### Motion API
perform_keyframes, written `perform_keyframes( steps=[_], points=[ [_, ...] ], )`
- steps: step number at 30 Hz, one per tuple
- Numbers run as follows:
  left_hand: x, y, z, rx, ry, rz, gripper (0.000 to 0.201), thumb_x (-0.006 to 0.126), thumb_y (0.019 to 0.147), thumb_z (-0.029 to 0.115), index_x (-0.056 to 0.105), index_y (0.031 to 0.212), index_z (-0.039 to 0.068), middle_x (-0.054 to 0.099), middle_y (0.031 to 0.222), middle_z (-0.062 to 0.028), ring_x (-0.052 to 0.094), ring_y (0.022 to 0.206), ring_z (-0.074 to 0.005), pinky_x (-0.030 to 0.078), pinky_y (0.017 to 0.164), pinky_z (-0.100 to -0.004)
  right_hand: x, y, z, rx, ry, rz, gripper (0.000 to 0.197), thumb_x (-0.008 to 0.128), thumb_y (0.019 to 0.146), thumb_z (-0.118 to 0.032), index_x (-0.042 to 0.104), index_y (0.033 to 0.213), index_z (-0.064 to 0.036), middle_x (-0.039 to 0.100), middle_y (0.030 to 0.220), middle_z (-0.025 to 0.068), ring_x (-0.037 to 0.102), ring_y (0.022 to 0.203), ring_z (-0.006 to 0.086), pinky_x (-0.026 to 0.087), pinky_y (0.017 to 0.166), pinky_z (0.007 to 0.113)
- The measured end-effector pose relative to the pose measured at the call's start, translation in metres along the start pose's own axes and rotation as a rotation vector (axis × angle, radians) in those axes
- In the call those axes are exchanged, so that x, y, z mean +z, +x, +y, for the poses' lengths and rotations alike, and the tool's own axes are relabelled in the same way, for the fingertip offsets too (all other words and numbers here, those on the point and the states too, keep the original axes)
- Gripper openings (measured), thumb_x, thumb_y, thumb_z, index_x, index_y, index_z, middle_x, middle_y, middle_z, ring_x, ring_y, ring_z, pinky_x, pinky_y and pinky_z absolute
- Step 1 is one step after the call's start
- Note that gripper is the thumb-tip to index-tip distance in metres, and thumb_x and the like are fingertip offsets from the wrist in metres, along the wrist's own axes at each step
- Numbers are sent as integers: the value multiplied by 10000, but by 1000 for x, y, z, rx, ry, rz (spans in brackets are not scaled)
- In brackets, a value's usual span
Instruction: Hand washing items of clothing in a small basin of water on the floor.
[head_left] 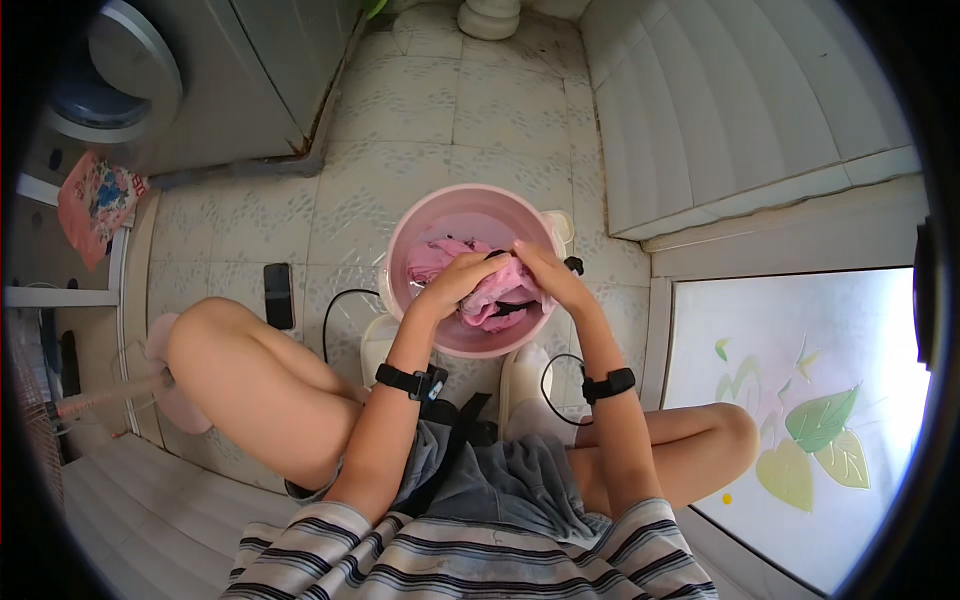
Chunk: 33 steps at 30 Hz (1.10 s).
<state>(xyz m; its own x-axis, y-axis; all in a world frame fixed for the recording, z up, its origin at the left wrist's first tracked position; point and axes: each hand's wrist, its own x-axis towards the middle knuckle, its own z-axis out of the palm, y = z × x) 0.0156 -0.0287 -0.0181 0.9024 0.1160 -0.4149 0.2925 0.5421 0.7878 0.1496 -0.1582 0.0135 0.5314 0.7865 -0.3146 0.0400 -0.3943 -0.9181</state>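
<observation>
Between my feet stands a round pink basin [484, 352] with water [478, 222] in it. A wet pink cloth or garment [495, 297] with dark patches lies bunched inside. My left hand [458, 281] grips the cloth from the left, its fingers curled over the top. From the right, my right hand [549, 274] is closed on the same bundle, close to the basin's right rim. The two hands nearly meet above the cloth. Their fingertips are partly hidden in its folds. Black straps with small devices circle both wrists.
A black phone [279, 296] lies on the tiled floor [390, 110] to the left. A front-loading washing machine [215, 85] stands at the far left. A glass-like panel with leaf patterns [780, 400] is at the right. Black cables hang near both wrists.
</observation>
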Motion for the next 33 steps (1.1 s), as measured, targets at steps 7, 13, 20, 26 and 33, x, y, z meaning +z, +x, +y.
perform_keyframes(
  steps=[7, 13, 20, 26, 33],
  points=[
    [-6, 1, -2, 20, -82, 107, 311, 550, 877, 311, 628, 916, 12, 620, 833, -30, 576, 738, -83, 462, 621, -224, -11, 4, 31, -73, -160, 99, 390, 537, 879, -320, 571, 732, 40, 549, 603, 54, 463, 585, 108, 397, 552, 286],
    [-11, 20, -29, -10, -333, 283, 283, 548, 872, 317, 612, 889, 41, 622, 816, -37, 590, 707, -127, 479, 638, -250, 17, 6, 6, -128, -380, 371, 339, 524, 882, -274, 549, 707, 15, 538, 594, 132, 489, 514, 222, 400, 517, 332],
    [-7, 25, -45, -71, -869, 545, 270, 502, 867, 326, 588, 919, 76, 617, 814, -32, 593, 696, -164, 477, 599, -321, 132, -1, 8, -423, -806, 381, 161, 537, 787, -174, 554, 667, -69, 537, 556, 140, 598, 528, 264, 439, 467, 429],
    [-40, 34, -85, -67, -971, 404, 209, 436, 880, 258, 567, 930, 103, 620, 840, -25, 595, 723, -173, 478, 601, -335, 129, 19, 36, -400, -1200, 379, 150, 584, 727, -231, 568, 662, -96, 541, 530, 94, 561, 440, 227, 451, 445, 400],
    [-8, 31, -84, -68, -868, 523, 197, 445, 848, 235, 593, 863, 105, 606, 757, -33, 566, 711, -208, 446, 590, -356, 107, 6, 30, -329, -1368, 318, 121, 584, 723, -228, 614, 723, -111, 591, 595, 73, 587, 512, 214, 476, 512, 385]
  ],
)
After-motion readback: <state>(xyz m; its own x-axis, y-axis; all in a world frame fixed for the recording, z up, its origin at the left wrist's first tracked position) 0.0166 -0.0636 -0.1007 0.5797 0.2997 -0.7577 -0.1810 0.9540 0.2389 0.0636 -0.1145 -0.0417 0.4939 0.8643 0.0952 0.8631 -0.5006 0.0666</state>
